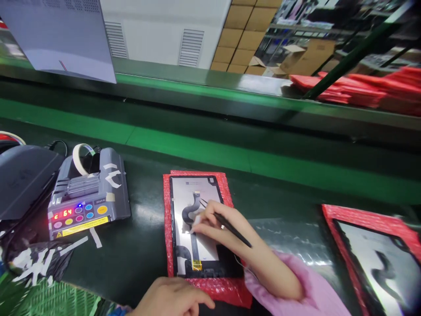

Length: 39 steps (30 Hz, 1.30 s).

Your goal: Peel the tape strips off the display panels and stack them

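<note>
A tablet screen panel (210,245) lies face down on a red bubble-wrap bag (167,219), its silvery back up. A dark curved flex cable (187,213) runs across it, with a yellow taped end (197,265) near the lower edge. My right hand (220,224) is over the panel, closed on black tweezers (235,231) whose tips point up-left beside the cable's top. Its thumb and finger are at the cable; a small white bit there is too small to name. My left hand (174,298) rests at the panel's lower edge, one finger stretched out, holding nothing visible.
At left, a grey tape dispenser (88,193) shows lit red digits; tape scraps (36,265) and a green basket (62,298) lie below it. Another panel (371,263) on red bubble wrap lies at right. Red bags (362,90) are on the ledge behind.
</note>
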{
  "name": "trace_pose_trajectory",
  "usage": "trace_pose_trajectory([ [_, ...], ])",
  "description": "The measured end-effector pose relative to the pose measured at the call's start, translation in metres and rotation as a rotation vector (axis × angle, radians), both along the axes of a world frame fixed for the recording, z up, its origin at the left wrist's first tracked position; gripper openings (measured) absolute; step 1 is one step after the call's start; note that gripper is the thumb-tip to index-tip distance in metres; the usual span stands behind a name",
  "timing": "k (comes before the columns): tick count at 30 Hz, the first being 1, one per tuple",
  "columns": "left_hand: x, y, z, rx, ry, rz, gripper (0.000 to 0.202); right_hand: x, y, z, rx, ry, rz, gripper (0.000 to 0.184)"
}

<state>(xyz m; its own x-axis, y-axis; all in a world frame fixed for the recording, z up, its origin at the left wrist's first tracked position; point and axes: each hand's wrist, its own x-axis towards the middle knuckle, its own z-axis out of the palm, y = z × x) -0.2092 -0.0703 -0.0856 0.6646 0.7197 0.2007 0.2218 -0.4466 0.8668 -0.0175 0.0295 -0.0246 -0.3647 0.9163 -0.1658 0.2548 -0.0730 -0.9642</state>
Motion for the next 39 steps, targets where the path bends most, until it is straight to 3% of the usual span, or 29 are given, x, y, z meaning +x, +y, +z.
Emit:
trace_pose_trajectory([
  [5, -0.004, 0.016, 0.009, 0.454, 0.374, 0.302, 0.039, -0.003, 0.023, -0.036, 0.104, -0.086, 0.129, 0.04],
  [10, -0.009, 0.032, 0.005, 0.617, 0.485, 0.404, 0.049, -0.001, 0.027, -0.045, 0.194, -0.142, 0.175, 0.035],
  [16, -0.008, 0.035, -0.002, 0.631, 0.532, 0.37, 0.053, -0.005, 0.028, -0.04, 0.225, -0.162, 0.176, 0.033],
  [25, -0.003, 0.038, -0.007, 0.501, 0.506, 0.324, 0.058, -0.017, 0.046, -0.052, 0.277, -0.307, 0.07, 0.042],
  [28, -0.006, 0.032, -0.004, 0.328, 0.374, 0.328, 0.061, -0.02, 0.061, -0.05, 0.361, -0.348, -0.027, 0.042],
  [31, -0.023, 0.017, -0.006, -0.079, 0.042, 0.441, 0.043, -0.009, 0.068, -0.042, 0.413, -0.398, -0.172, 0.04],
  [33, -0.042, 0.006, -0.011, -0.364, -0.236, 0.61, 0.021, 0.01, 0.063, -0.037, 0.439, -0.414, -0.256, 0.04],
  [34, -0.053, 0.001, -0.013, -0.489, -0.37, 0.717, 0.027, 0.022, 0.057, -0.035, 0.456, -0.411, -0.291, 0.041],
  [36, -0.074, -0.004, -0.013, -0.684, -0.597, 0.978, 0.058, 0.049, 0.04, -0.036, 0.507, -0.386, -0.367, 0.044],
  [39, -0.09, -0.004, -0.003, -0.803, -0.77, 1.346, 0.084, 0.09, 0.005, -0.047, 0.592, -0.367, -0.529, 0.046],
])
